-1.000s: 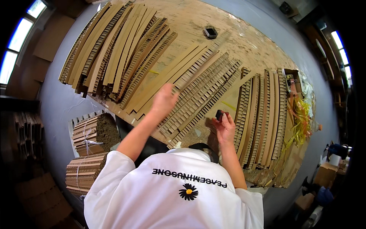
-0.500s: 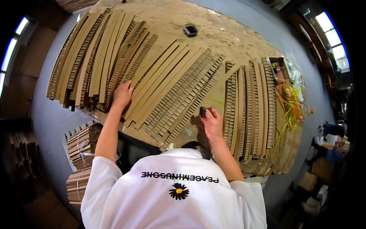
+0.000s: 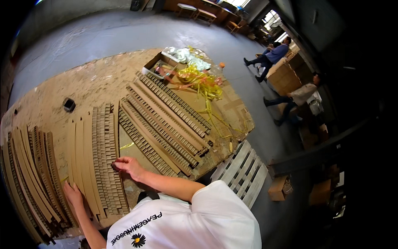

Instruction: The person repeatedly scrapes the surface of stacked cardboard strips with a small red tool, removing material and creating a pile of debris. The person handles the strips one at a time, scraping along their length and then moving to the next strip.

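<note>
A row of honeycomb cardboard strips (image 3: 104,166) lies side by side on the table, with smooth brown strips (image 3: 81,153) at its left. My left hand (image 3: 73,195) rests at the left edge of these smooth strips, fingers stretched out. A bit of yellow strap (image 3: 64,179) shows by its fingertips. At the row's right edge, my right hand (image 3: 132,168) is closed on a small black block (image 3: 114,166), whose kind I cannot make out. A thicker pile of cardboard strips (image 3: 31,178) lies left of my left hand.
Slanting cardboard strips (image 3: 161,128) lie at the right, a yellow strap piece (image 3: 127,145) beside them. Behind are an open box (image 3: 151,66), tangled yellow strapping (image 3: 201,81) and a black dish (image 3: 69,105). A slatted pallet (image 3: 244,174) stands beyond the table edge; two people sit farther right.
The view has swung to the right. My right hand with the black block has come left to the edge of the strip row. My left hand stays beside the smooth strips.
</note>
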The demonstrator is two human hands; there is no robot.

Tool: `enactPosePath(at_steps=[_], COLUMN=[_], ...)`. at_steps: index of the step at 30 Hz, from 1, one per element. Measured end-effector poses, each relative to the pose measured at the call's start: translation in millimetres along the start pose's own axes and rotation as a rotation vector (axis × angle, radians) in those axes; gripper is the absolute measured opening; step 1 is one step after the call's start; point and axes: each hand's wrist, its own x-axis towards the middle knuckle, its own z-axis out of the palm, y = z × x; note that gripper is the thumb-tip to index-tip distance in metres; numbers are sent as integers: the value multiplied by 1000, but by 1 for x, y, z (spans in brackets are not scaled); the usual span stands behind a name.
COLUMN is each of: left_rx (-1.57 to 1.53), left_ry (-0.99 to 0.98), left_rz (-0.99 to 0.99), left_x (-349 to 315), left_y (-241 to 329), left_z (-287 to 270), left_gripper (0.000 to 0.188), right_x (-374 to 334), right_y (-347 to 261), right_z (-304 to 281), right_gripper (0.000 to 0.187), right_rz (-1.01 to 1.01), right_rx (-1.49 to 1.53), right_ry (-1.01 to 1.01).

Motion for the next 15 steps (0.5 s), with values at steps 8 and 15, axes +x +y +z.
enactPosePath(at_steps=[8,15], left_rx=[-150,-212], left_ry=[43,-86], left_rz=[633,370], left_x=[-95,-114], left_y=[163,167], left_z=[-19,7], left_gripper=[78,91], right_x=[10,43], right_y=[-9,-9], right_z=[-3,9], right_gripper=[21,22], right_rz=[-94,-89], right_rx=[43,6], right_ry=[13,-3])
